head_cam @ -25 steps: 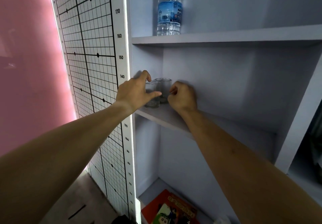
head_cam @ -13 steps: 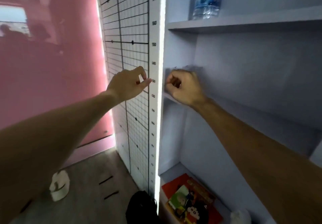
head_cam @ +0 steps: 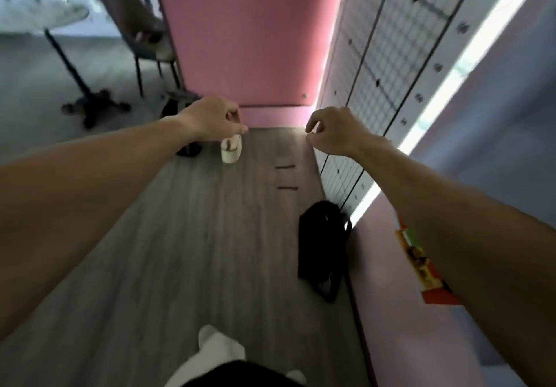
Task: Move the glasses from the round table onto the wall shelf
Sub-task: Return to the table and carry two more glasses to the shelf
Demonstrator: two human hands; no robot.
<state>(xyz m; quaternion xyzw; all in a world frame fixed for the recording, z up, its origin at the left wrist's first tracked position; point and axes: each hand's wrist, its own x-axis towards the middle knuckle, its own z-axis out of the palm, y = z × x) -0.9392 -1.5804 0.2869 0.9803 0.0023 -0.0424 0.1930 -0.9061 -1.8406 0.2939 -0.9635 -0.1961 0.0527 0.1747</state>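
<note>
1. While both arms reach forward over the wooden floor [head_cam: 180, 236], the left hand [head_cam: 210, 120] hangs with fingers loosely curled, its grip holding nothing; the right hand [head_cam: 334, 133] is likewise loosely curled and holds nothing.
2. No glasses can be made out; the round desk [head_cam: 45, 15] stands far left, blurred, with a grey chair [head_cam: 135, 25] beside it.
3. A black bag [head_cam: 322, 245] lies near the gridded panel [head_cam: 391, 70]; a small white container [head_cam: 231, 152] sits on the floor below the left hand.

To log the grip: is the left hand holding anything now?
No. The left hand is empty, its fingers loosely curled above the floor.
</note>
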